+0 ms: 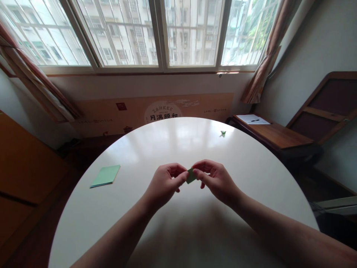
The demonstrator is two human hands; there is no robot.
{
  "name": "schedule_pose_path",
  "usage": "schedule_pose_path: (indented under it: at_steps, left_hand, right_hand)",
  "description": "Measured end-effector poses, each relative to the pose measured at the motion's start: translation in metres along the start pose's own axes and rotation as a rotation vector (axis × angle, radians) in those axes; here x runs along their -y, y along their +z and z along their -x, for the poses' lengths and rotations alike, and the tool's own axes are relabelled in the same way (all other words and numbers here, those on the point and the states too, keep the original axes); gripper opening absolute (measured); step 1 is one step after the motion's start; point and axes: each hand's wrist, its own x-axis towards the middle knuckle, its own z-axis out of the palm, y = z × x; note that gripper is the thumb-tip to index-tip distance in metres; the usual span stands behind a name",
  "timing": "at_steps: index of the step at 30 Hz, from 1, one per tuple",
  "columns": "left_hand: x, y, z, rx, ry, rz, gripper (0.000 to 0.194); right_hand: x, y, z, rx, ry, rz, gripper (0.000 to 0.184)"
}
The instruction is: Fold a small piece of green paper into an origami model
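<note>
A small folded piece of green paper [191,176] is held up between my two hands, over the middle of the white table. My left hand [169,180] pinches its left edge between thumb and fingers. On the other side, my right hand [214,178] grips the right edge the same way. The fingers cover part of the paper, so its full shape is hidden. Off to the left lies a stack of square paper sheets [106,175], light green on top. Towards the far right of the table sits a small green folded paper figure [222,133].
The round white table [134,149] has its far edge near a wall and barred windows. To the right is a low wooden table [284,136] bearing a white paper sheet [248,119] with a dark pen on it. Orange-brown furniture [25,167] stands at the left.
</note>
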Motion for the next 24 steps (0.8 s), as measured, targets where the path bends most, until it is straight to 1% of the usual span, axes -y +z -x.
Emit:
schedule_pose_path:
  at_steps: [3, 6, 10, 15, 17, 19, 24]
  left_hand:
    - [-0.001, -0.001, 0.000, -0.023, -0.022, 0.116, 0.020]
    - [-0.004, -0.002, 0.003, -0.017, 0.032, 0.114, 0.020]
    - [-0.015, -0.003, 0.011, -0.008, 0.136, 0.058, 0.020]
    - [-0.029, -0.001, 0.022, -0.079, 0.244, 0.024, 0.012]
    - [-0.032, 0.001, 0.025, -0.129, 0.314, -0.019, 0.008]
    - [-0.035, 0.001, 0.029, -0.166, 0.417, -0.078, 0.007]
    - [-0.039, 0.000, 0.032, -0.241, 0.751, -0.269, 0.015]
  right_hand:
    - [0.001, -0.001, -0.001, 0.032, 0.030, -0.036, 0.023]
    - [0.006, -0.001, 0.001, 0.025, 0.018, -0.051, 0.023]
    - [0.017, -0.001, 0.009, 0.000, -0.061, 0.003, 0.017]
    - [0.030, -0.002, 0.018, -0.043, -0.214, 0.099, 0.008]
    - [0.034, -0.002, 0.020, -0.056, -0.248, 0.116, 0.005]
    - [0.036, -0.002, 0.021, -0.066, -0.282, 0.123, 0.003]
    - [0.038, -0.001, 0.023, -0.062, -0.353, 0.124, 0.007]
